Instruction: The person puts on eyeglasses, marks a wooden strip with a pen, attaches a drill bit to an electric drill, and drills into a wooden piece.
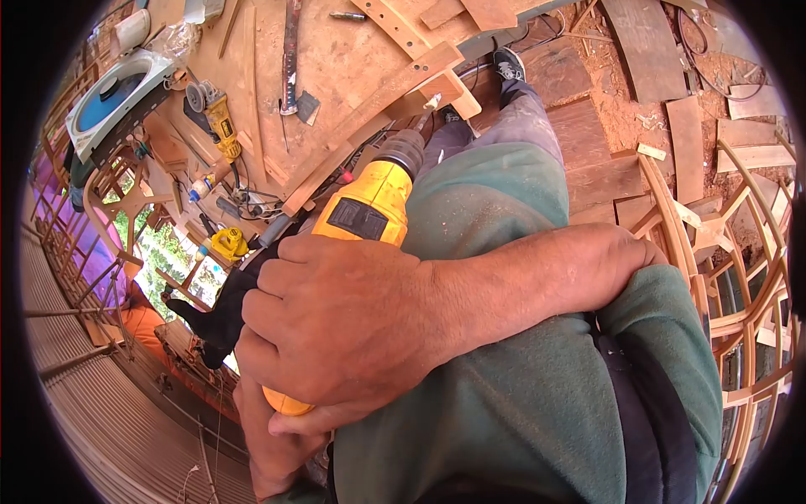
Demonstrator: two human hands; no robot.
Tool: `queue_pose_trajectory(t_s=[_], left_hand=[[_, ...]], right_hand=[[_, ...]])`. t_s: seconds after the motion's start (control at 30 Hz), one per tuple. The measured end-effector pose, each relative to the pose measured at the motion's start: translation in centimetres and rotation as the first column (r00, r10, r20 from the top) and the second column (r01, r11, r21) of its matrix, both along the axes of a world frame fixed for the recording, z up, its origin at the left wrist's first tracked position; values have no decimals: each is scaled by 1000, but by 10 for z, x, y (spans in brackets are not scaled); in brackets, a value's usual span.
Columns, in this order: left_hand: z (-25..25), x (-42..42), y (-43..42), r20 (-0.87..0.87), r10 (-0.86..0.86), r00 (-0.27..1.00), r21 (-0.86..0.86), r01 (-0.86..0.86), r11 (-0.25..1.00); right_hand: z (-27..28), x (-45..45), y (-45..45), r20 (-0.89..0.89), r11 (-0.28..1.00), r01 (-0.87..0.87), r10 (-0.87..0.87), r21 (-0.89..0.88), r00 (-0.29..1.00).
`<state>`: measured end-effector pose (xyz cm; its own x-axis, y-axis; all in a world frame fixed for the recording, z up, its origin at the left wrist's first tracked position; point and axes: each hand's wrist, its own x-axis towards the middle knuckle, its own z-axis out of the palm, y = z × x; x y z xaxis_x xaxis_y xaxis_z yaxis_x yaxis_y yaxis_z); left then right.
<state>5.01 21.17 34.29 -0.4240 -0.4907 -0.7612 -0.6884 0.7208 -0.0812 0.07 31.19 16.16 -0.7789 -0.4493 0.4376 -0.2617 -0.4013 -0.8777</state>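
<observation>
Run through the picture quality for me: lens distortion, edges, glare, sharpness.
Head view: fisheye distortion, with the ridged sheeting bending at lower left; head view: black corners around a circular image; head view: washed-out daylight gap left of centre; head view: yellow drill fairly sharp.

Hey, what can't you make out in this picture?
Head view throughout:
Grip of the yellow drill: mostly covered by the right hand.
Fingers of the left hand: mostly hidden behind the right hand.
Writing on the drill label: too small and blurred.
Curved wooden frame: cut off at the right by the picture's dark edge.
</observation>
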Motion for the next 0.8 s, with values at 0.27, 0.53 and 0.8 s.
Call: queue_pose_trajectory(t_s=[0.27, 0.53, 0.8], left_hand=[[-9, 35, -19, -151, -196, 969, 34, 203, 978], [-10, 17, -15, -124, -191, 974, 132, 207, 969], [-2, -5, -10, -55, -184, 981, 164, 190, 968]], right_hand=[[-2, 13, -14, -46, 996, -86, 86, 15, 995], [-2, 4, 1, -39, 995, -101, 101, 17, 994], [-4, -2, 4, 34, 999, 12, -10, -51, 999]])
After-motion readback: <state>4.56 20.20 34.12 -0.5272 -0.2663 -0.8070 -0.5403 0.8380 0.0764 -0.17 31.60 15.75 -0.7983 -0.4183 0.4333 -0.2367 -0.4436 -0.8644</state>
